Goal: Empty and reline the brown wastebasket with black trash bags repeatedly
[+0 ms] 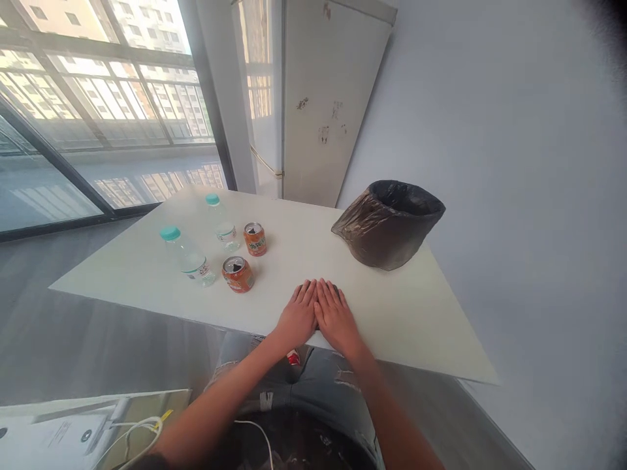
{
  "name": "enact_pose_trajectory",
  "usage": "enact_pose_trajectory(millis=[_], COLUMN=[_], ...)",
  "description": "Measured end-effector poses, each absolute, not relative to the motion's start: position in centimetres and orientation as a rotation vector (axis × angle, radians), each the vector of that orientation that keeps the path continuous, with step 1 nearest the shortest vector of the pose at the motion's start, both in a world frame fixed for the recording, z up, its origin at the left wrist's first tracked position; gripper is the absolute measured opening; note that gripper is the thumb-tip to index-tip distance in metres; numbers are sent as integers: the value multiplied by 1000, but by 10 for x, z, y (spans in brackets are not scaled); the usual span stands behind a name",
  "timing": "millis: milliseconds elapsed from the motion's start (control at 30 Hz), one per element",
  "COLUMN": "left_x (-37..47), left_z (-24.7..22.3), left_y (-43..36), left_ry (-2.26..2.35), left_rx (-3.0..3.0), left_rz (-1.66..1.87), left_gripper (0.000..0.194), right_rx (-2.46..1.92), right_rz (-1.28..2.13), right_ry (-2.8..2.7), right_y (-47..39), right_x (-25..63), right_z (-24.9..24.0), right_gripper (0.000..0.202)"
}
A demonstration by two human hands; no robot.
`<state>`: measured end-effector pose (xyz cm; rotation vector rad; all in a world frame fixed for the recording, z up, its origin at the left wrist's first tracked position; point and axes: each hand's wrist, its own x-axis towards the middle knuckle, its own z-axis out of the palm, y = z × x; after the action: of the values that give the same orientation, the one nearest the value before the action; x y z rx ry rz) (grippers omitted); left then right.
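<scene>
Side by side at the table's near edge, my left hand (300, 312) and my right hand (335, 314) lie flat, fingers together and stretched forward. Under them, a dark flat object (317, 326) peeks out, mostly hidden, so its kind is unclear. Left of my hands stand two opened orange drink cans, the nearer can (238, 275) and the farther can (255, 239). Beyond them are two clear plastic bottles with teal caps, a near bottle (189, 258) and a far bottle (223, 224). To the right, a black plastic bag (386, 235) stands with its mouth open.
Everything stands on a white table (401, 320). A wall (490, 163) runs along the right, and a white refrigerator (323, 85) is behind the table. A glass sliding door (108, 111) is at the left. At lower left, a white box-like device (59, 434) has cables.
</scene>
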<state>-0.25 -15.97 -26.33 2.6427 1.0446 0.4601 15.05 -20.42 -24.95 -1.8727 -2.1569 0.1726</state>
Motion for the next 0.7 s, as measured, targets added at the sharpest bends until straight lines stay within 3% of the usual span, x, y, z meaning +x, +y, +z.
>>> enact_pose_trajectory(millis=[100, 267, 467, 700], left_x=[-14, -54, -81, -81], left_z=[-252, -234, -254, -272], left_y=[-158, -142, -124, -119], left_ry=[991, 1078, 1309, 1293], left_rx=[2462, 2282, 2477, 2590], left_rz=[632, 927, 895, 882], left_gripper=[65, 41, 26, 25], right_rx=[-1869, -1832, -1739, -2188], right_rz=[184, -42, 197, 55], right_ry=[-2157, -2113, -2325, -2014], right_y=[-205, -211, -205, -235], right_x=[151, 141, 133, 229], right_z=[-248, -226, -224, -244], right_gripper=[62, 63, 65, 59])
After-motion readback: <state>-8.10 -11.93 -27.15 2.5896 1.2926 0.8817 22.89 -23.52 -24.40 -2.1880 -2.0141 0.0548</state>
